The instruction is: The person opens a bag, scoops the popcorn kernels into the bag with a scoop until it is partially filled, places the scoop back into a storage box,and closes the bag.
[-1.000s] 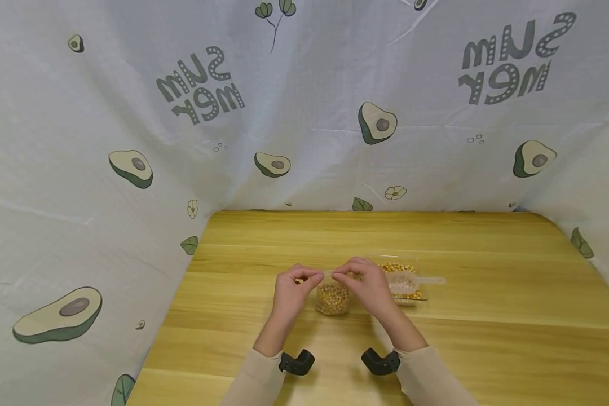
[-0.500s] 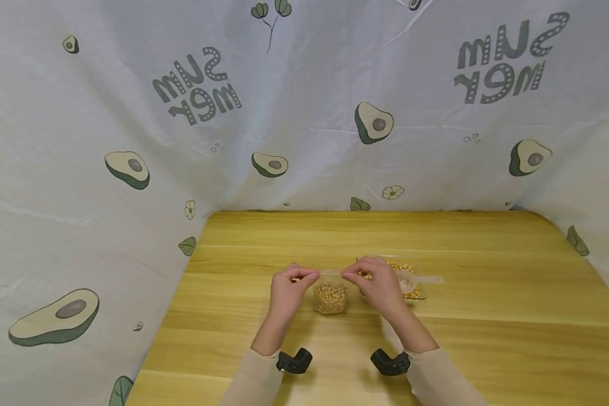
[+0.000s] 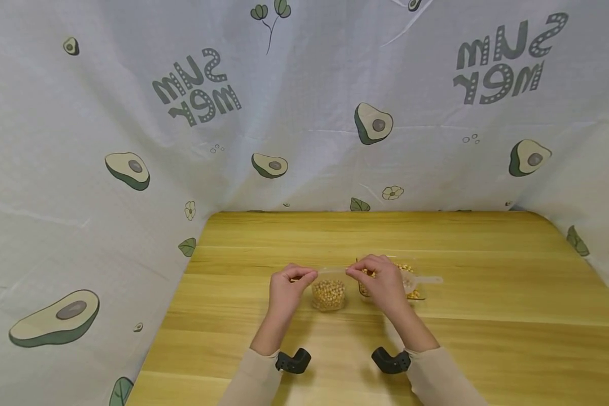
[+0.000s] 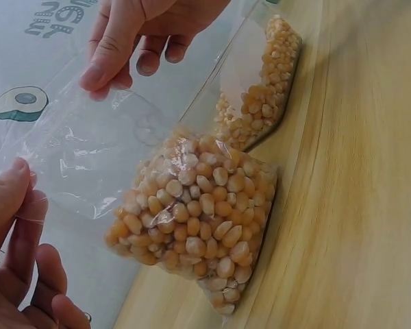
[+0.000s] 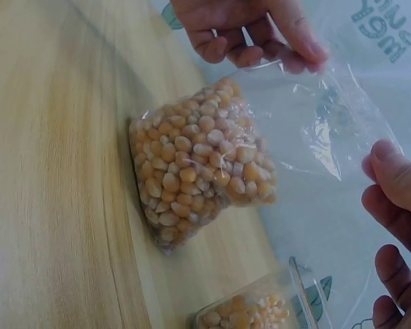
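A small clear plastic bag (image 3: 329, 293) (image 4: 192, 219) (image 5: 198, 171), its lower half full of yellow corn kernels, stands on the wooden table (image 3: 487, 265). My left hand (image 3: 287, 285) (image 4: 14, 226) pinches the bag's top left corner. My right hand (image 3: 380, 279) (image 5: 397, 205) pinches the top right corner, and the top edge is stretched between them. Behind the right hand sits a clear container (image 3: 413, 292) (image 4: 264, 96) (image 5: 243, 315) of corn kernels with a clear plastic scoop (image 3: 426, 279) lying in it.
A white cloth printed with avocados (image 3: 304, 101) hangs round the table on the back, left and right. The wooden top extends bare to the right and toward the back edge.
My right hand has slid to the right along the bag's top edge, so the hands are farther apart and the top is stretched wider. The left hand has barely moved.
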Motion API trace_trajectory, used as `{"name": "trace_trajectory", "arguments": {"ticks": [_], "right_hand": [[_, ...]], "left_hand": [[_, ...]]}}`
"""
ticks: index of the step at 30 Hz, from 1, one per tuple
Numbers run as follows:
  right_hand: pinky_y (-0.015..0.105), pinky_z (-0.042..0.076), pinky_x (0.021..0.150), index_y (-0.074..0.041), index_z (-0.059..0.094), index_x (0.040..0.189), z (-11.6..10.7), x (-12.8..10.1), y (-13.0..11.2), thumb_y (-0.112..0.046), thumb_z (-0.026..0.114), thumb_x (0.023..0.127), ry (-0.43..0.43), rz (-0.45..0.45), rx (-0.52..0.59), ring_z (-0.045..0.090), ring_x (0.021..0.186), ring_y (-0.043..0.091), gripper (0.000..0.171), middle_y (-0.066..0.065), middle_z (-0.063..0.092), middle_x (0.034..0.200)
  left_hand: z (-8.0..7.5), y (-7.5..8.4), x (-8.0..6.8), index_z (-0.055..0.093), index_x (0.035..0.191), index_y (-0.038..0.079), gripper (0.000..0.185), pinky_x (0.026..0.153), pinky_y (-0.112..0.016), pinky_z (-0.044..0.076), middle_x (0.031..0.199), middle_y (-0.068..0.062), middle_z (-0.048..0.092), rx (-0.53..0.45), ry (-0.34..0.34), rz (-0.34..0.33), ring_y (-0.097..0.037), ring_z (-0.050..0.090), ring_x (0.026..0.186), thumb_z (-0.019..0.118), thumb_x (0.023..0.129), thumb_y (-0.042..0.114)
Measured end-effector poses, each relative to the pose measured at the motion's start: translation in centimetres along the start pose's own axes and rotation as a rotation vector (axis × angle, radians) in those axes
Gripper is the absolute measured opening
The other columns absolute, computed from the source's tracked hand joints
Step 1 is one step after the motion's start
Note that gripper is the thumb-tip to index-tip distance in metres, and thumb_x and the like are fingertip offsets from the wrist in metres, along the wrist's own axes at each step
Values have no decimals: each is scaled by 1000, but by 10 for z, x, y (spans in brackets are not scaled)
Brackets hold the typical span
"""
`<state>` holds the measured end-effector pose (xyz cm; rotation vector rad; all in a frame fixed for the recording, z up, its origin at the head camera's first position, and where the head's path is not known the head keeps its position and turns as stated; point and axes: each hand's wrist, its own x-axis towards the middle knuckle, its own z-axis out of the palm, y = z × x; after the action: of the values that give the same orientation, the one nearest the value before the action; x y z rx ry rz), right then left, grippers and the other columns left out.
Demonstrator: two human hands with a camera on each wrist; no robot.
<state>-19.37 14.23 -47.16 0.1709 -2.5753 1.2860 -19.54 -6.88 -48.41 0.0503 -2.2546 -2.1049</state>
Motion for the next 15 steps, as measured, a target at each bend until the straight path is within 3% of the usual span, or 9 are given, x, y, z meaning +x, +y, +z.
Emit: {"name": "trace_trajectory", "arguments": {"ticks": [9,15], "right_hand": [[24,46,72,-17,81,94,-2,-2,3,-23,79,85,1,-10,13,55,84,15,11,-3,74,90],[24,45,71,-18,80,99,-3,-4,5,-21,79,85,13,-17,-3,54,84,15,15,-3,73,93]], "left_hand": [[0,0,-2,80,98,5,13,71,-23,40,98,-12,68,14,-44,-11,-13,49,82,77,85,8],[-3,-1,-3,78,103,8,18,70,-22,41,105,-11,69,34,-56,-1,-14,50,83,77,85,10]]}}
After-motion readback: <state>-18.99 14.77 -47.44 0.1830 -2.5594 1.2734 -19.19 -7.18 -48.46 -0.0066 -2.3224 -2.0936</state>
